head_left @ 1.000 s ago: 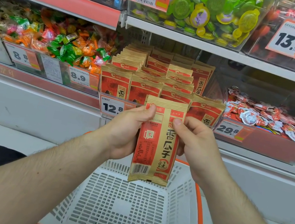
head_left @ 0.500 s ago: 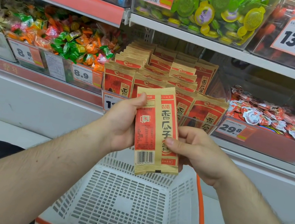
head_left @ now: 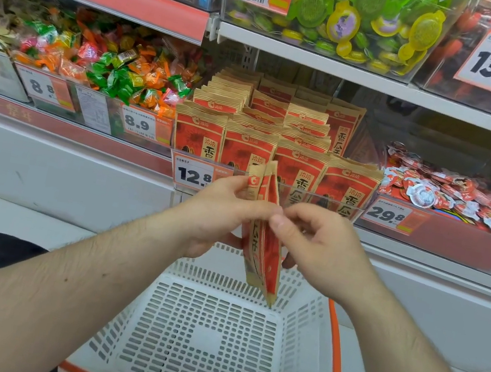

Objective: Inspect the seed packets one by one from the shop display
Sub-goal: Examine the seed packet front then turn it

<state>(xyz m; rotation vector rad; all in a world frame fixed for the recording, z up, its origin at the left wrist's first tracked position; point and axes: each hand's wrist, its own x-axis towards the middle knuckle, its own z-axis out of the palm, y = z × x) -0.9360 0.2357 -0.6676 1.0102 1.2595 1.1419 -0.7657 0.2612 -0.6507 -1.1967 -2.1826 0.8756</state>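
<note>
Bottom of the frame is a white basket (head_left: 198, 340) with an orange rim, and nothing shows inside it so far. Just above it, dead center, both hands have one packet (head_left: 263, 247) turned edge-on to the camera, so you mostly see its thin side. Left hand (head_left: 216, 213) pinches the upper part between thumb and fingertips; right hand (head_left: 319, 240) has its fingers curled in, thumb and fingertips nipping the packet's edge from the other side. Behind that, mid-frame, the display bin (head_left: 277, 145) is packed with rows of the same red-and-kraft packets, with a 12.8 tag (head_left: 194, 174) on its front. Candy bins sit on either side and on the shelf above. My guess: this one's mid-inspection, and pretty much the whole bin remains to go through.
</note>
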